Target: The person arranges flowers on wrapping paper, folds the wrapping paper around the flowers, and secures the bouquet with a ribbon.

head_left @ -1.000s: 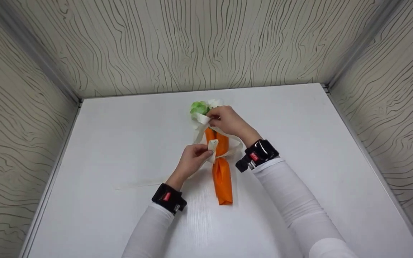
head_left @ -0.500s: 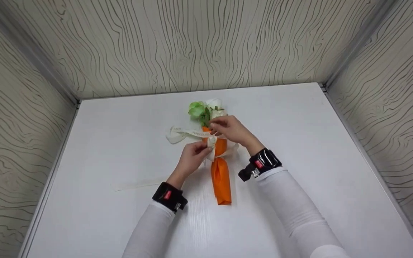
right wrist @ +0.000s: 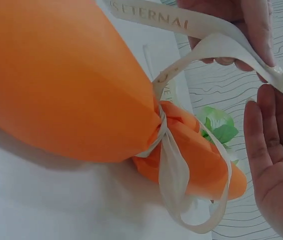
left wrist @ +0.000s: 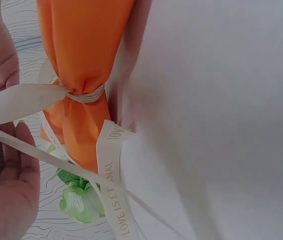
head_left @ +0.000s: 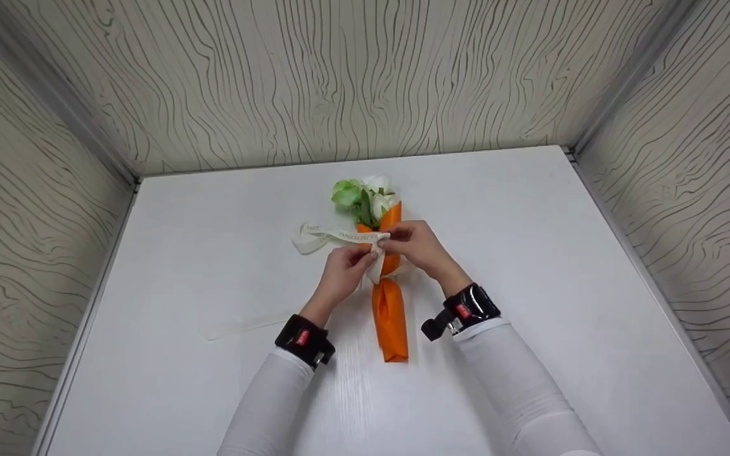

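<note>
A small bouquet in an orange wrapper lies on the white table. Its green flower and white flowers point to the far side. Cream ribbon with gold lettering is wound round the wrapper's gathered waist. Left of the wrapper, my left hand pinches the ribbon between thumb and fingers. My right hand pinches ribbon just above it, fingertips close to the left ones. A ribbon loop hangs from the waist in the right wrist view.
A loose ribbon tail lies flat on the table to the left. Wood-patterned panels stand at the back and both sides. Black camera straps circle both wrists.
My right hand has come down from the flowers to the left hand's fingertips. The ribbon it carried by the flowers now folds out to the left. My left hand has barely moved.
</note>
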The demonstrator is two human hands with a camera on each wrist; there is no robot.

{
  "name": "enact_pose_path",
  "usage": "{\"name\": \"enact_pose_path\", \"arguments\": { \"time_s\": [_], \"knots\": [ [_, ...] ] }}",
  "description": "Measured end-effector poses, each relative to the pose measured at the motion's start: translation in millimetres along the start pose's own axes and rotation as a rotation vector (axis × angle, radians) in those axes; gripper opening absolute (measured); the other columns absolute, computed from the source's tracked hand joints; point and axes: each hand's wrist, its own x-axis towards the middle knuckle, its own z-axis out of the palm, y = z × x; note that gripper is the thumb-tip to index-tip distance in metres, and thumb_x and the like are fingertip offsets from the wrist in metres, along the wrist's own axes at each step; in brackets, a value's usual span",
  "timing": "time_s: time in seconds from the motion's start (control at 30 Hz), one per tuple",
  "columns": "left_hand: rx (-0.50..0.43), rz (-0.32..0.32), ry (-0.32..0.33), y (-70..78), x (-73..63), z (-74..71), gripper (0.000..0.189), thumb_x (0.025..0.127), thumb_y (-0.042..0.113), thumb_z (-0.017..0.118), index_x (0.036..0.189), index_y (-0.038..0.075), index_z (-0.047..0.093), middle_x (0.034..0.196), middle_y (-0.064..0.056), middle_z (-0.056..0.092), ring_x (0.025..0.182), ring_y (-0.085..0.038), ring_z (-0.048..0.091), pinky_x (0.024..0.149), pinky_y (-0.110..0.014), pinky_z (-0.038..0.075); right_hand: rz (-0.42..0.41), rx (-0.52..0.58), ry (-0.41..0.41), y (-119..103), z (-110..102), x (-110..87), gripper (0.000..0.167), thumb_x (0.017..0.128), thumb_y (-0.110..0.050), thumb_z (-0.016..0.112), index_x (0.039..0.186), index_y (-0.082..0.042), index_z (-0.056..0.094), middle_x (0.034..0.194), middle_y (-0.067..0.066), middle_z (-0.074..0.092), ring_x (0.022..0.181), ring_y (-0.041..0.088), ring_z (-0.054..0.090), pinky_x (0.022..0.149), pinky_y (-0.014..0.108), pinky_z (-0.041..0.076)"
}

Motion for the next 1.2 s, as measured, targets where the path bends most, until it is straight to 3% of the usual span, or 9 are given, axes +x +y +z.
{"name": "enact_pose_path", "arguments": {
  "time_s": [0.1,0.23,0.33,0.43,0.57,0.7,0.9,1.0,1.2],
  "knots": [
    [0.143,0.025,0.031,-5.4,4.9,-7.2,0.021,0.088,0.021,0.055,0.100,0.008,0.066,0.088,0.000,0.063,0.078,-0.011,0.057,0.068,-0.025,0.047,-0.004,0.037,0.068,4,-1,-2.6,0.025,0.080,-0.004,0.064,0.099,0.012,0.060,0.087,0.014,0.064,0.078,0.023,0.061,0.076,0.045,0.047],
    [0.459,0.067,0.090,-18.2,14.4,-24.3,0.019,0.086,0.011,0.058,0.103,0.006,0.063,0.096,-0.004,0.057,0.090,-0.016,0.054,0.079,-0.029,0.043,0.020,0.065,0.139,9,-8,-7.7,0.025,0.080,-0.004,0.064,0.100,0.011,0.061,0.087,0.014,0.063,0.079,0.027,0.061,0.076,0.046,0.047],
    [0.671,0.080,0.095,-26.8,21.8,-36.9,0.025,0.083,0.008,0.061,0.108,0.004,0.060,0.104,-0.008,0.054,0.099,-0.021,0.050,0.086,-0.032,0.040,0.032,0.076,0.189,12,-14,-10.0,0.023,0.080,-0.005,0.064,0.099,0.009,0.062,0.087,0.015,0.062,0.079,0.028,0.061,0.074,0.041,0.049],
    [0.856,0.121,0.087,-34.6,28.3,-43.5,0.029,0.081,0.004,0.061,0.110,0.002,0.058,0.107,-0.012,0.054,0.101,-0.026,0.050,0.086,-0.035,0.040,0.027,0.111,0.245,24,-22,-6.3,0.024,0.078,-0.008,0.067,0.096,0.007,0.063,0.087,0.016,0.062,0.079,0.026,0.060,0.072,0.036,0.050],
    [1.045,0.192,0.101,-42.1,32.2,-44.7,0.028,0.084,-0.001,0.050,0.110,0.000,0.058,0.106,-0.014,0.056,0.098,-0.030,0.052,0.081,-0.041,0.043,0.035,0.133,0.289,38,-27,-1.2,0.027,0.075,-0.015,0.071,0.095,0.003,0.064,0.087,0.015,0.061,0.079,0.024,0.059,0.071,0.034,0.051],
    [1.123,0.168,0.103,-45.5,31.6,-45.2,0.033,0.088,0.000,0.039,0.116,0.001,0.055,0.112,-0.014,0.056,0.102,-0.032,0.051,0.082,-0.045,0.042,0.055,0.122,0.282,40,-26,-1.5,0.031,0.076,-0.015,0.070,0.098,0.006,0.062,0.089,0.015,0.061,0.081,0.025,0.060,0.072,0.033,0.050],
    [1.131,-0.022,0.085,-50.7,25.5,-48.1,0.031,0.090,0.002,0.039,0.118,0.001,0.053,0.108,-0.016,0.056,0.101,-0.033,0.050,0.077,-0.049,0.041,0.044,0.120,0.284,43,-29,-0.6,0.033,0.076,-0.014,0.070,0.099,0.009,0.061,0.088,0.016,0.061,0.079,0.025,0.060,0.072,0.035,0.050],
    [1.135,-0.078,0.077,-52.4,22.5,-50.8,0.027,0.089,0.002,0.041,0.111,0.000,0.056,0.103,-0.016,0.056,0.096,-0.032,0.051,0.072,-0.048,0.041,0.038,0.117,0.294,44,-30,-0.1,0.033,0.076,-0.013,0.070,0.099,0.010,0.061,0.086,0.016,0.061,0.078,0.024,0.061,0.071,0.034,0.050],
    [1.149,-0.095,0.081,-56.1,20.8,-55.7,0.018,0.085,0.002,0.048,0.085,0.003,0.066,0.080,-0.011,0.057,0.076,-0.029,0.055,0.061,-0.044,0.043,0.043,0.109,0.303,43,-32,-0.2,0.034,0.077,-0.012,0.069,0.100,0.011,0.059,0.087,0.015,0.061,0.078,0.023,0.061,0.070,0.033,0.051]
  ]
}}
